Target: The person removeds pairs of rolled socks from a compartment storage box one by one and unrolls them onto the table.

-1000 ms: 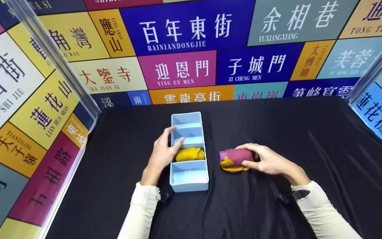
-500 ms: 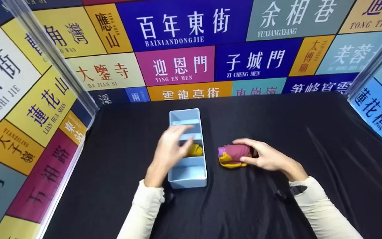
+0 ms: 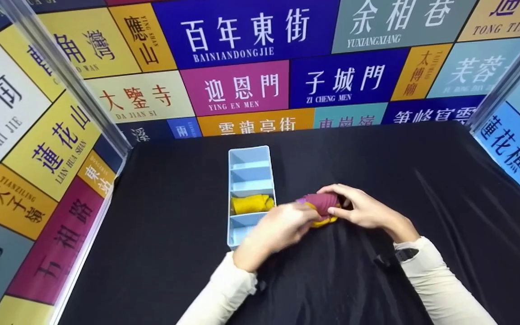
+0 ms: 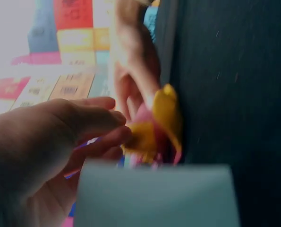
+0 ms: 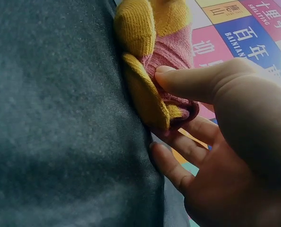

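In the head view a rolled pair of knitted socks (image 3: 325, 202), dusky pink with yellow parts, lies on the black cloth right of the light blue divided box (image 3: 251, 179). My right hand (image 3: 363, 207) holds its right end, thumb on the near side and fingers beyond, as the right wrist view shows. My left hand (image 3: 282, 228), blurred, reaches across the box's front corner to the left end of the roll. In the left wrist view its loosely bent fingertips (image 4: 119, 135) are right at a yellow part of the socks. A yellow rolled sock (image 3: 251, 204) lies in the box's third compartment from the back.
Black cloth (image 3: 174, 234) covers the table. Walls printed with coloured street-name signs (image 3: 237, 88) stand behind and on both sides. A clear corner post (image 3: 66, 67) rises at the left. My left forearm partly covers the box's front compartment.
My left hand leaves the box, passes over it and comes right to the socks' left end. My right hand keeps its hold on the roll at nearly the same spot.
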A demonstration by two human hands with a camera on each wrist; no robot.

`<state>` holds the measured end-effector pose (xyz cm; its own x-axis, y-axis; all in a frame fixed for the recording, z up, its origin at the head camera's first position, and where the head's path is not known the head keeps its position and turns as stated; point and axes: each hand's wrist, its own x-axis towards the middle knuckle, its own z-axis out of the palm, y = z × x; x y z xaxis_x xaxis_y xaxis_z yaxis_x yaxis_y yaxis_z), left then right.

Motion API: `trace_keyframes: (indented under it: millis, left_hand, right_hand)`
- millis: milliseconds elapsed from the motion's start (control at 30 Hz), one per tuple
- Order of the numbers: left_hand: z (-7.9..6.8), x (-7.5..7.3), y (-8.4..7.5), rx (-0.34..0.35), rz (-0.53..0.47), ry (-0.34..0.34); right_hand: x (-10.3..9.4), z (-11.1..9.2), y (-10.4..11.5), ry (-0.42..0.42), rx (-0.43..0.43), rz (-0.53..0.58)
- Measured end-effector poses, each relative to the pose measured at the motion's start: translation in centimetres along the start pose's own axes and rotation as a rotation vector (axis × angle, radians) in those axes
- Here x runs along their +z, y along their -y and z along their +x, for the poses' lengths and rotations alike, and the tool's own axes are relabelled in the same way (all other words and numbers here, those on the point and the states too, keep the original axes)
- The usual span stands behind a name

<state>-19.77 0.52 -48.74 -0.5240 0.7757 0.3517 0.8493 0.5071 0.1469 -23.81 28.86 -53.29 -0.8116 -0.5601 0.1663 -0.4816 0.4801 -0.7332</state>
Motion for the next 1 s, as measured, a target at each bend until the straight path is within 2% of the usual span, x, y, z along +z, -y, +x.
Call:
trace_keyframes:
  millis: [100, 200, 267, 467, 633, 733, 867, 1000]
  left_hand:
    - [0.6, 0.9, -1.4, -0.037, 0.075, 0.083]
    - [1.0, 2.1, -2.6, -0.085, 0.16, 0.123]
    - [1.0, 2.6, -3.2, -0.097, 0.214, 0.119]
    - [0.9, 4.0, -4.2, -0.068, 0.392, 0.06]
    - [0.7, 5.5, -4.9, -0.045, 0.527, 0.024]
    - [0.7, 6.0, -4.9, -0.069, 0.536, 0.036]
    - [0.7, 6.2, -4.7, -0.102, 0.478, 0.056]
    - [0.7, 6.4, -4.4, -0.105, 0.418, 0.061]
  right_hand:
    - [0.0, 0.0, 0.0, 0.002, -0.001, 0.004]
    - [0.0, -0.1, 0.0, -0.002, -0.002, -0.008]
    - [-0.1, -0.1, 0.0, -0.007, -0.003, -0.027]
    - [0.0, 0.0, 0.1, -0.045, -0.025, -0.06]
    - [0.3, 0.2, 0.1, -0.11, -0.015, -0.036]
    - [0.5, 0.3, 0.2, -0.148, -0.01, -0.017]
    - [0.5, 0.4, 0.1, -0.172, -0.034, -0.036]
    - [0.6, 0.4, -0.1, -0.165, -0.017, -0.02]
